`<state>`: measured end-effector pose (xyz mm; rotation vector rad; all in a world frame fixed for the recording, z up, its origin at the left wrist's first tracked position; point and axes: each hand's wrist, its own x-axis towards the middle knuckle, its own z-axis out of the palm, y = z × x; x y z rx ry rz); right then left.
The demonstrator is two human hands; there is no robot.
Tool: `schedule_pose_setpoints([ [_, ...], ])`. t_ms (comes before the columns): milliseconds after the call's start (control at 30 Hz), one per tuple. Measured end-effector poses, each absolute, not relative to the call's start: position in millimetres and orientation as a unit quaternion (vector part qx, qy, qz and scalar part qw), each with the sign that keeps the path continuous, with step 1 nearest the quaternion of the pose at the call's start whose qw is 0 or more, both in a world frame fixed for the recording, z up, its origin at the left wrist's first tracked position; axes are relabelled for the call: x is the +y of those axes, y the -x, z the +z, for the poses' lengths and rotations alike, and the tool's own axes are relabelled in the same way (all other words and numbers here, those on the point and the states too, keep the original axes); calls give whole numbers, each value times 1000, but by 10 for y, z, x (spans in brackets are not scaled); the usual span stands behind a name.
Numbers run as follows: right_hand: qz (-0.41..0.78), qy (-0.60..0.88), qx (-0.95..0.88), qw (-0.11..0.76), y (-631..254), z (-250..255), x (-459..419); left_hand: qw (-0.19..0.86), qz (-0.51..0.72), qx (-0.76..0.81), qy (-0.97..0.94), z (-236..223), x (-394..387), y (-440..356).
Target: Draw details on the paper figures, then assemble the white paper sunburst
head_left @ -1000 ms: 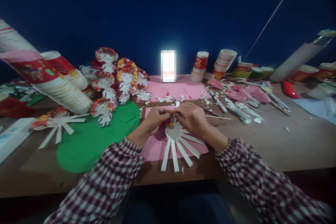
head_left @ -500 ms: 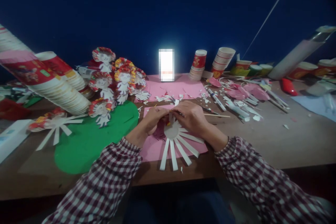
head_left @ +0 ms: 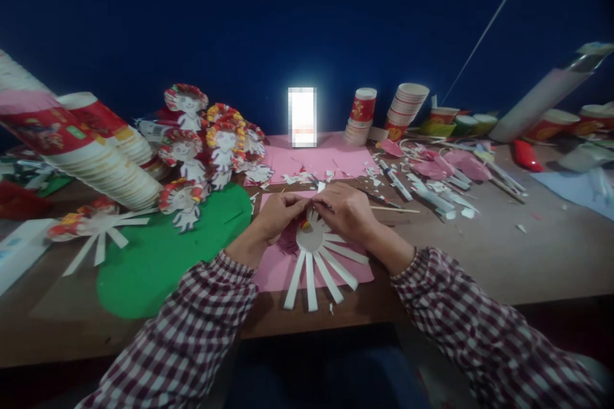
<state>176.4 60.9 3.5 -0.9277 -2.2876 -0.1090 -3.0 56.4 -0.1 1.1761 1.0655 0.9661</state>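
Observation:
A paper cup cut into strips spreads flat like a sunburst over a pink sheet. Several of its white strips fan out toward me; a bit of red and yellow shows near its upper left. My left hand and my right hand meet at its far side, both with fingers pinched on one of the strips. The fingertips partly hide that strip. Left of my hands lies a green mat, with a small paper lion-like figure at its far edge.
Stacked paper cups lean at the left, and more cup stacks stand at the back right. Finished-looking paper figures cluster behind the mat. Another cut cup lies left. Paper scraps, a marker and a wooden stick lie to the right.
The cut cup has turned slightly, its near strips swinging a little to the left. Both hands stay pinched at its far side, with the fingers shifted slightly.

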Motion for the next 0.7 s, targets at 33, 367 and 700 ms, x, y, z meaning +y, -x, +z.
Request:
schedule_pose_setpoints([
  [33, -42, 355, -874, 329, -1762, 27, 612, 591, 415, 462, -514, 0, 564, 30],
  [367, -18, 371, -868, 330, -1772, 41, 594, 560, 417, 462, -547, -25, 582, 44],
  [700, -24, 409, -851, 328, -1758, 42, 575, 548, 449, 464, -532, 31, 551, -4],
])
